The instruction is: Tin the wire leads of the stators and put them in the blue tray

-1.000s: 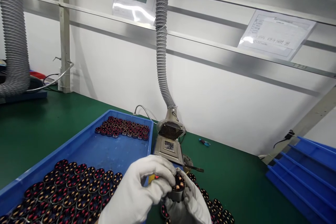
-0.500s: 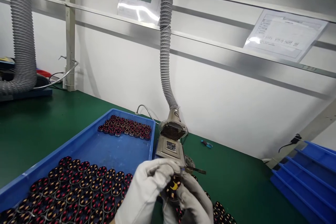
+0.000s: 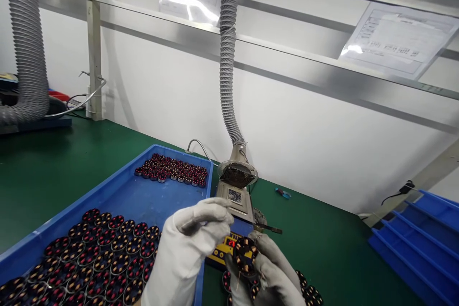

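Observation:
In my gloved right hand (image 3: pixel 274 270) I hold a motor stator (image 3: pixel 245 256), a round black ring with copper-coloured windings, pinched between thumb and fingers. A thin wire hangs below it. My gloved left hand (image 3: pixel 195 234) is just left of the stator, apart from it, its fingers bent and pressed together. Whether a fine wire end is between them cannot be made out. Behind both hands stands a solder pot (image 3: pixel 234 203) with a metal top and a dark speckled square opening. Its yellow control panel (image 3: pixel 224 251) shows lit red digits, partly covered by my hands.
A blue tray (image 3: pixel 143 201) on the left carries many stators (image 3: pixel 111 248) with red or copper windings. More stators (image 3: pixel 310 291) lie by my right hand. An extraction hose (image 3: pixel 227 67) hangs over the pot. Blue-handled cutters (image 3: pixel 283 193) and stacked blue trays (image 3: pixel 412 244) are to the right.
My hands have moved apart: the left has drawn off to the left, and the right holds the stator lower and further right. The yellow panel has come into view.

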### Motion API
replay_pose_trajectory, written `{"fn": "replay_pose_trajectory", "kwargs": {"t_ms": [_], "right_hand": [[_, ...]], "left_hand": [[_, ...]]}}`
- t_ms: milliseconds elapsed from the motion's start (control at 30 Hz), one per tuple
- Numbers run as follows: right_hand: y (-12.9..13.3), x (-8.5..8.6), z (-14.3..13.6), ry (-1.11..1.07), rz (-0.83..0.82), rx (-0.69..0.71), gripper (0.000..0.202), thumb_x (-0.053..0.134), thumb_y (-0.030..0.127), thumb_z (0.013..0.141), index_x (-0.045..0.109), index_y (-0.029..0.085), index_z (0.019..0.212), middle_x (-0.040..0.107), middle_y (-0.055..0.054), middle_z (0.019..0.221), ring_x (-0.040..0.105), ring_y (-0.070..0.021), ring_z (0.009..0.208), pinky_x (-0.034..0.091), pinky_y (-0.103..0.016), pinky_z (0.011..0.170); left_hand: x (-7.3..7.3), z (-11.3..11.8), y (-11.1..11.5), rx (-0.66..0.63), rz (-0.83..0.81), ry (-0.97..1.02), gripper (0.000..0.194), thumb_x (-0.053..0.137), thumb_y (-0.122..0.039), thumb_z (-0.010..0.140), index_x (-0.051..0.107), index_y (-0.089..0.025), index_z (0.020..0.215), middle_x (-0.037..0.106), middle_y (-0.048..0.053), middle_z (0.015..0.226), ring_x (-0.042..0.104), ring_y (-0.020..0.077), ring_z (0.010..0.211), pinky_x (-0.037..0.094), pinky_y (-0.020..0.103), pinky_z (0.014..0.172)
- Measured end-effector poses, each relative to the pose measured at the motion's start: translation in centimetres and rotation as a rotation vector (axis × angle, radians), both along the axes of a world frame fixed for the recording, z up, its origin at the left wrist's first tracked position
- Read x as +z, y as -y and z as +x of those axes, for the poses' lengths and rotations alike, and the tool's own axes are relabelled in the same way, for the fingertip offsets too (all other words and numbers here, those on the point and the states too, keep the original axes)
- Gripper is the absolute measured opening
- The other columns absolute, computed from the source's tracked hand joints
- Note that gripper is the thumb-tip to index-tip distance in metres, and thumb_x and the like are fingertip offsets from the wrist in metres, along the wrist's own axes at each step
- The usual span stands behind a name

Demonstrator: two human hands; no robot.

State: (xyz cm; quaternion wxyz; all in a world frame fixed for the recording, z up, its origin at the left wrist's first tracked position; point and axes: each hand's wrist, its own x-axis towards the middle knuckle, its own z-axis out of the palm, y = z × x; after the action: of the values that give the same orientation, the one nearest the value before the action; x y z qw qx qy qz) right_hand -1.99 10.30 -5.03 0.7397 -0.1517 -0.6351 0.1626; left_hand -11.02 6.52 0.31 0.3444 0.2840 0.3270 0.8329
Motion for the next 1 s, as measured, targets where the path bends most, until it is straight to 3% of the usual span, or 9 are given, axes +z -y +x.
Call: {"fn": "replay_pose_trajectory", "kwargs": {"t_ms": [100, 167, 300, 433, 533, 667, 833, 933, 1000], "right_hand": [[0.2, 0.1, 0.1, 0.031, -0.007, -0.017, 0.032, 0.062, 0.007, 0.071, 0.056, 0.02, 0.1, 0.06, -0.01, 0.106, 0.061, -0.0225, 0.096, 0.056, -0.036, 0.073], [0.2, 0.2, 0.1, 0.056, 0.0, -0.031, 0.031, 0.062, 0.007, 0.07, 0.055, 0.02, 0.097, 0.061, -0.009, 0.105, 0.062, -0.0217, 0.093, 0.056, -0.036, 0.073], [0.3, 0.4, 0.0, 0.078, 0.029, -0.025, 0.032, 0.06, 0.002, 0.069, 0.056, 0.021, 0.095, 0.063, -0.006, 0.102, 0.062, -0.0205, 0.091, 0.056, -0.035, 0.071], [0.2, 0.1, 0.0, 0.087, 0.052, -0.012, 0.035, 0.064, 0.0, 0.065, 0.056, 0.019, 0.093, 0.063, -0.007, 0.103, 0.061, -0.0202, 0.093, 0.056, -0.034, 0.075], [-0.2, -0.6, 0.3, 0.11, 0.057, -0.048, 0.036, 0.066, 0.002, 0.066, 0.057, 0.021, 0.095, 0.062, -0.006, 0.104, 0.062, -0.0197, 0.093, 0.056, -0.031, 0.07], [-0.9, -1.1, 0.7, 0.165, 0.075, -0.103, 0.029, 0.062, 0.012, 0.073, 0.057, 0.026, 0.099, 0.063, -0.006, 0.107, 0.063, -0.0213, 0.093, 0.056, -0.032, 0.066], [-0.8, -0.5, 0.4, 0.201, 0.127, -0.096, 0.035, 0.06, 0.002, 0.07, 0.06, 0.025, 0.097, 0.065, -0.004, 0.104, 0.063, -0.022, 0.093, 0.054, -0.035, 0.073], [-0.4, -0.4, 0.1, 0.133, 0.076, -0.104, 0.036, 0.062, -0.001, 0.068, 0.06, 0.023, 0.095, 0.064, -0.005, 0.104, 0.063, -0.0216, 0.092, 0.056, -0.034, 0.069], [-0.2, -0.5, 0.0, 0.084, 0.029, -0.083, 0.037, 0.066, -0.001, 0.065, 0.059, 0.022, 0.094, 0.062, -0.005, 0.104, 0.062, -0.021, 0.091, 0.057, -0.034, 0.07]], "left_hand": [[0.8, -0.1, 0.3, -0.164, -0.143, -0.058, 0.032, 0.066, -0.005, 0.052, 0.073, -0.019, 0.079, 0.064, -0.002, 0.058, 0.051, 0.008, 0.049, 0.041, 0.015, 0.047], [1.6, 0.0, 0.4, -0.236, -0.236, -0.101, 0.026, 0.066, -0.009, 0.054, 0.073, -0.018, 0.078, 0.066, -0.002, 0.06, 0.054, 0.0091, 0.055, 0.044, 0.016, 0.053], [2.4, 0.2, 0.5, -0.159, -0.348, -0.131, 0.013, 0.068, -0.018, 0.053, 0.07, -0.015, 0.066, 0.069, 0.003, 0.067, 0.058, 0.0141, 0.064, 0.047, 0.021, 0.059], [1.7, -0.4, 0.4, -0.065, -0.263, -0.122, 0.024, 0.067, -0.024, 0.056, 0.07, -0.016, 0.078, 0.067, 0.002, 0.067, 0.057, 0.0149, 0.065, 0.046, 0.023, 0.061], [1.5, -0.9, 0.4, -0.18, -0.228, -0.236, 0.024, 0.062, -0.023, 0.063, 0.069, -0.017, 0.085, 0.06, -0.001, 0.063, 0.05, 0.0121, 0.059, 0.042, 0.022, 0.056], [1.5, -0.5, 0.4, -0.33, -0.249, -0.333, 0.01, 0.057, -0.018, 0.066, 0.065, -0.014, 0.064, 0.057, 0.001, 0.065, 0.049, 0.0141, 0.065, 0.04, 0.024, 0.059], [0.1, 0.5, -0.2, -0.27, -0.142, -0.06, 0.009, 0.069, -0.024, 0.067, 0.069, -0.015, 0.066, 0.064, 0.003, 0.071, 0.055, 0.0151, 0.071, 0.045, 0.024, 0.069], [-0.5, 0.2, -0.6, -0.233, 0.052, 0.191, 0.017, 0.079, -0.032, 0.059, 0.071, -0.018, 0.067, 0.069, 0.002, 0.077, 0.059, 0.0138, 0.074, 0.046, 0.024, 0.079], [-0.3, -0.3, -0.5, -0.153, 0.101, 0.237, 0.019, 0.08, -0.032, 0.058, 0.072, -0.02, 0.071, 0.071, 0.001, 0.079, 0.061, 0.0137, 0.077, 0.046, 0.024, 0.082]]}}
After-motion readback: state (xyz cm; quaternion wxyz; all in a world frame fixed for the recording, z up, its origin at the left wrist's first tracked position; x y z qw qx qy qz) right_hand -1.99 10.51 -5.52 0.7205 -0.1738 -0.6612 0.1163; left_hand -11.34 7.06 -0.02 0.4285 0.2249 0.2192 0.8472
